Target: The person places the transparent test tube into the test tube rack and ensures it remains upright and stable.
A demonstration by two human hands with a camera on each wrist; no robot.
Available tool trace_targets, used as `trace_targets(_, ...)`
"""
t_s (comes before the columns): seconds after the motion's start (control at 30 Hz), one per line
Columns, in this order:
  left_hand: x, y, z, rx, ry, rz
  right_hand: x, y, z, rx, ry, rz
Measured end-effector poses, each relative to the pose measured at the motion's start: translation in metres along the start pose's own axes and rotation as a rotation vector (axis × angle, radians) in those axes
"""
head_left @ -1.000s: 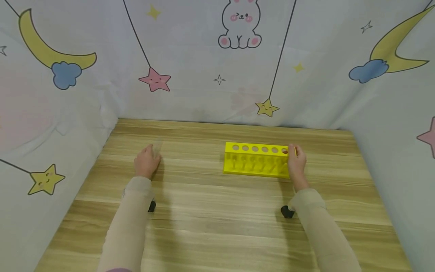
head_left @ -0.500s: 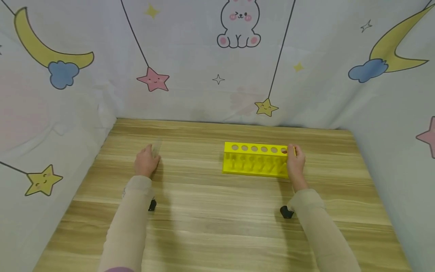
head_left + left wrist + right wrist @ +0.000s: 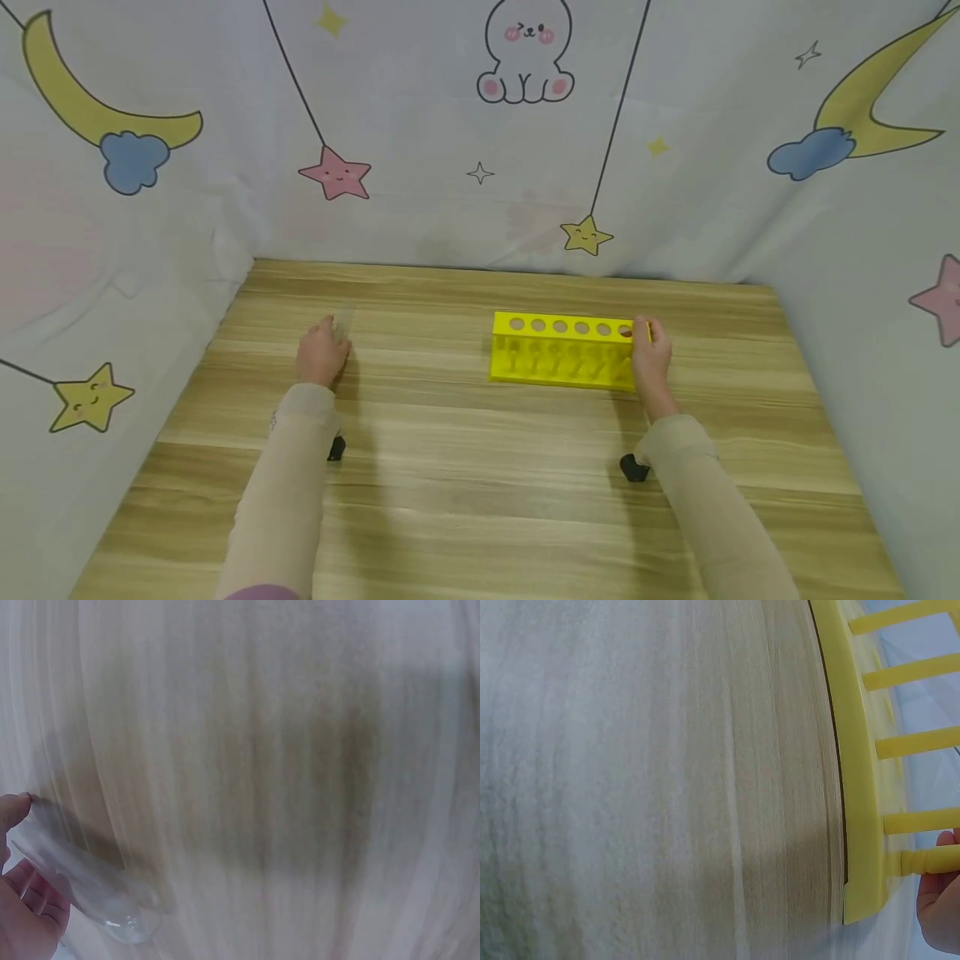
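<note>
A yellow test tube rack (image 3: pixel 558 350) with a row of round holes on top stands on the wooden table (image 3: pixel 480 467), right of centre. My right hand (image 3: pixel 651 362) grips its right end, thumb up by the last hole. The right wrist view shows the rack's base and pegs (image 3: pixel 859 772) with my fingers (image 3: pixel 939 915) at the corner. On the left side of the table my left hand (image 3: pixel 322 354) holds a clear glass test tube (image 3: pixel 343 325) that points away from me. In the left wrist view the tube (image 3: pixel 90 889) lies low over the wood between thumb and fingers (image 3: pixel 22 900).
Printed cloth walls (image 3: pixel 480 167) with moons, stars and a rabbit close in the table at the back and on both sides. Small black wrist camera mounts (image 3: pixel 634 468) hang under both sleeves. Bare wood lies between the hands and toward the near edge.
Both hands, the tube and the rack stay where they were; only the head view drifts slightly.
</note>
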State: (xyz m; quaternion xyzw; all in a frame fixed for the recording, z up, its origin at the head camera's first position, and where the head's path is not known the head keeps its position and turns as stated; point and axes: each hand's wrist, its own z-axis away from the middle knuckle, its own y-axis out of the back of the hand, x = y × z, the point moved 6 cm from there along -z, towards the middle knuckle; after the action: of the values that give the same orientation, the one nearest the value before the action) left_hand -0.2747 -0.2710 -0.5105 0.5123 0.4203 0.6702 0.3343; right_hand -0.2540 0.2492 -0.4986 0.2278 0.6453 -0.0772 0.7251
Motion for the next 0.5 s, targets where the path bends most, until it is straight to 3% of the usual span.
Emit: trace_targets(0.5,0.0028,0.0008,-0.0023,0.002,-0.025,0.039,0.0001,-0.0007,0.0003,0.01,0.017,0.001)
